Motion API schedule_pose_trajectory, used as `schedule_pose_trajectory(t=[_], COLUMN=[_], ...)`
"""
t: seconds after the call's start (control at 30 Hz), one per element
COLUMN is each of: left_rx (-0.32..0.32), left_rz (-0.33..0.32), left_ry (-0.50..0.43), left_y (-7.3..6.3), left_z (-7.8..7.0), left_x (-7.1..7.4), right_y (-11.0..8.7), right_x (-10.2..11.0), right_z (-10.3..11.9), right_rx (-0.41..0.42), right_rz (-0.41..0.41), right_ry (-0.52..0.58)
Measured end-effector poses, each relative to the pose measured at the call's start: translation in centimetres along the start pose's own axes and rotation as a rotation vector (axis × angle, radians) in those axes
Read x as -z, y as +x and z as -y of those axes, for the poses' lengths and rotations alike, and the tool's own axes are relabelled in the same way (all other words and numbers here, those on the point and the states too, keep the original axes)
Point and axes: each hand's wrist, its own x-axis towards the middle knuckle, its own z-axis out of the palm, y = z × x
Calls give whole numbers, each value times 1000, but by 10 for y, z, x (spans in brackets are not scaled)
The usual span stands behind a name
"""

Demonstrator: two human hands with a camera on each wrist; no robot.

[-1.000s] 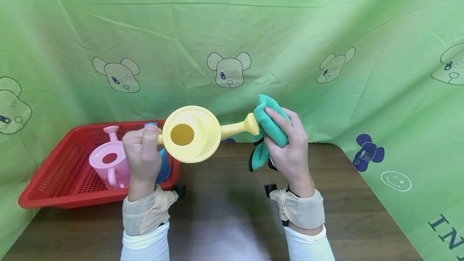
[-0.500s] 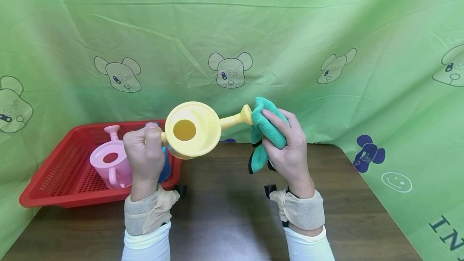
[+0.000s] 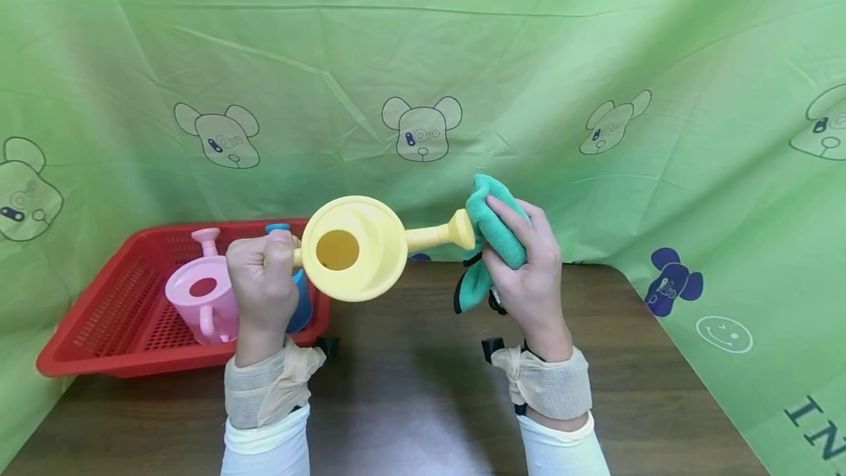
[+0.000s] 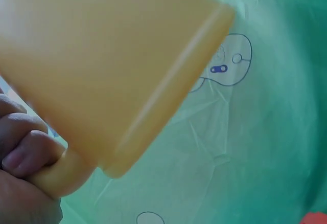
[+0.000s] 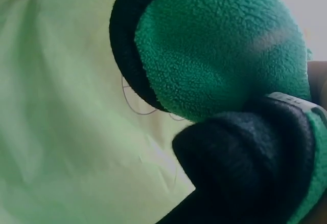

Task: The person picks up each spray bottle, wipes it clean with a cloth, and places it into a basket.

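Observation:
My left hand [image 3: 263, 281] grips the handle of a yellow toy watering can [image 3: 386, 263], which is held up above the table. In the left wrist view the fingers [image 4: 33, 152] curl round the can's handle, and its yellow body [image 4: 112, 65] fills much of the picture. The spout points right, its flared end right at a folded green cloth [image 3: 496, 222]. My right hand [image 3: 532, 270] holds that cloth bunched between thumb and fingers, with a black-edged corner hanging below. The right wrist view shows the fluffy cloth [image 5: 214, 50] close up; most of that hand is hidden there.
On the left of the wooden table [image 3: 410, 388] stands a red basket [image 3: 106, 366]. A pink watering can [image 3: 208, 300] sits in it, and a blue one [image 3: 302, 303] is partly hidden behind my left hand. A green printed curtain [image 3: 423, 42] hangs behind and at the right.
The yellow watering can's spout rose slightly and moved left half a second ago, then came back down and right. The cloth shifted along with it, and both hands kept their grip.

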Motion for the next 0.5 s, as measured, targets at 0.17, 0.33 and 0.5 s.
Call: schedule_pose_trajectory(t=[0.17, 0.33, 0.5], left_rx=[24, 41, 63], left_rz=[34, 80, 68], left_ry=[-200, -330, -393], left_y=[-1, -2, -2], left_z=[-1, 0, 2], left_x=[-3, -8, -8], right_y=[-1, -4, -6], right_x=[-1, -1, 1], right_z=[-3, -1, 3], right_rx=[-10, -5, 7], right_rz=[20, 118, 162], right_ry=[12, 140, 287])
